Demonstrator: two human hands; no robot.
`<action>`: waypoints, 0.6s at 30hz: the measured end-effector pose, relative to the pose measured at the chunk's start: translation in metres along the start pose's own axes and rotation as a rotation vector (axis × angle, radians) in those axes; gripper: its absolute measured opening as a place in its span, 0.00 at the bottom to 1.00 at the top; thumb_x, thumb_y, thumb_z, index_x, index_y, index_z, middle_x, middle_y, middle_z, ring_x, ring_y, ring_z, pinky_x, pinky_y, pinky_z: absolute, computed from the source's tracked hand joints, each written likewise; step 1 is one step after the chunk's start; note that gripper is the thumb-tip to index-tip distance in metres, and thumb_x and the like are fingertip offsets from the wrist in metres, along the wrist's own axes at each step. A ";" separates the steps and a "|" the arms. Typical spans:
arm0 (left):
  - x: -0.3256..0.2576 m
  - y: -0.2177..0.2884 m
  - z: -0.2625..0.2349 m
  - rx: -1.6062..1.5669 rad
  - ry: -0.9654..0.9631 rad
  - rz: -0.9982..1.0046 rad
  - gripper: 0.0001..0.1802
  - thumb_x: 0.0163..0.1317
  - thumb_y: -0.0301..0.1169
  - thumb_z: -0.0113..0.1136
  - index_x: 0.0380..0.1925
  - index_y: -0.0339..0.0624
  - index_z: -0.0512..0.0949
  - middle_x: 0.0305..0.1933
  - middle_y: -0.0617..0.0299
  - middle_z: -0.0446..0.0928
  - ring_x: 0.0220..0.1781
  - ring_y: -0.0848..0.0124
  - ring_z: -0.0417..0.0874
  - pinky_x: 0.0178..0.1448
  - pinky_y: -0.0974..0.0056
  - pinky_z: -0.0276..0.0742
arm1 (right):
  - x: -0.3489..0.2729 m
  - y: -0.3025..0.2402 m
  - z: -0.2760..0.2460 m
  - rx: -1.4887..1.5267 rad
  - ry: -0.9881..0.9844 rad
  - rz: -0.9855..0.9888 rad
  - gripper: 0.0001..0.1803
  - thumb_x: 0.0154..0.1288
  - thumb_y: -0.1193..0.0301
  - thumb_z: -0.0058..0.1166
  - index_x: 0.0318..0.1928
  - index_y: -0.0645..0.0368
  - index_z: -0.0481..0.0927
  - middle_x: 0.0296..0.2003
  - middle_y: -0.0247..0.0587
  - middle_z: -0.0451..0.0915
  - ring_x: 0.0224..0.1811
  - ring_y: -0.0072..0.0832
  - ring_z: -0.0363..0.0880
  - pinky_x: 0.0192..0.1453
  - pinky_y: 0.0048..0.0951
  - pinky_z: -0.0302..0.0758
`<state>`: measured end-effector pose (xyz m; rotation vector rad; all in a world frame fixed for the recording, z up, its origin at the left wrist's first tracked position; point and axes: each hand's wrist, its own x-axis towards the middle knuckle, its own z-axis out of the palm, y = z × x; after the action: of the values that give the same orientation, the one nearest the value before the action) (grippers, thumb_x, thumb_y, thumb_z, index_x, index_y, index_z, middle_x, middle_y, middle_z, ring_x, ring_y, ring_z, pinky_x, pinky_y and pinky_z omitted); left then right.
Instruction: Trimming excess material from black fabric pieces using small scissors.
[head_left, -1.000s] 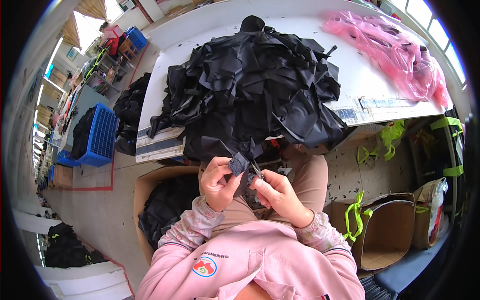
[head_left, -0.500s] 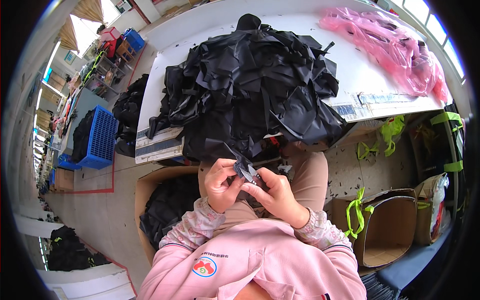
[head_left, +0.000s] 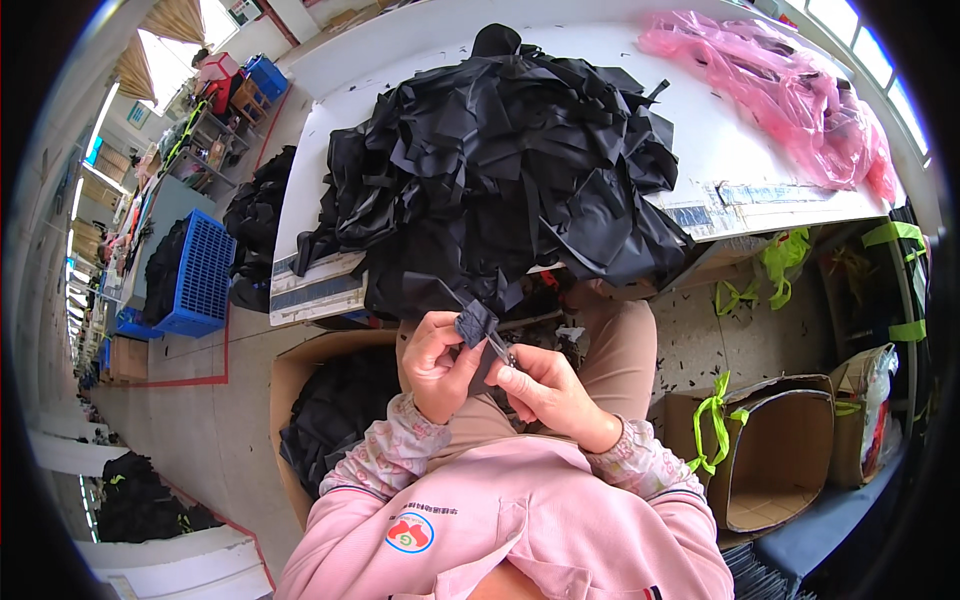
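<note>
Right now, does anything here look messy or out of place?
Yes. The heap of black fabric pieces spills over the near edge of the white table toward the person's lap. Small dark scraps dot the floor beside the cardboard box. Both hands hold one small black piece.

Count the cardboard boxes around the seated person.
2: one open cardboard box on the floor at the person's left, filled with black fabric; another tipped on its side at the right. Others may be hidden under the table.

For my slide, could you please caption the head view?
Both hands, left hand and right hand, pinch a small black fabric piece below a heaped table.
</note>
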<state>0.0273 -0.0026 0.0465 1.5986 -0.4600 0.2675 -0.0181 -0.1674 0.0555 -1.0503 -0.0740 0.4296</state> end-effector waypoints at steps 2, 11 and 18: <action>-0.001 -0.002 0.000 0.012 -0.035 0.007 0.07 0.54 0.16 0.64 0.34 0.32 0.79 0.43 0.57 0.76 0.38 0.74 0.78 0.39 0.72 0.72 | 0.002 0.004 -0.001 -0.129 0.079 -0.100 0.14 0.68 0.63 0.57 0.32 0.61 0.75 0.18 0.24 0.68 0.17 0.10 0.62 0.19 0.16 0.59; 0.001 0.001 0.000 0.172 -0.137 0.144 0.08 0.53 0.16 0.63 0.34 0.34 0.79 0.41 0.61 0.75 0.30 0.82 0.72 0.30 0.78 0.65 | 0.006 -0.004 0.000 -0.674 0.255 -0.406 0.17 0.63 0.66 0.63 0.29 0.64 0.71 0.16 0.34 0.64 0.20 0.18 0.57 0.21 0.25 0.60; 0.001 0.001 0.000 0.159 -0.129 0.135 0.09 0.52 0.16 0.64 0.34 0.34 0.79 0.41 0.61 0.75 0.30 0.82 0.72 0.30 0.78 0.65 | 0.004 -0.001 -0.003 -0.729 0.265 -0.409 0.17 0.63 0.67 0.62 0.27 0.64 0.69 0.16 0.38 0.62 0.19 0.21 0.56 0.20 0.26 0.60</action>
<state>0.0276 -0.0030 0.0474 1.7495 -0.6617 0.3105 -0.0128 -0.1692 0.0544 -1.7547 -0.2154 -0.1346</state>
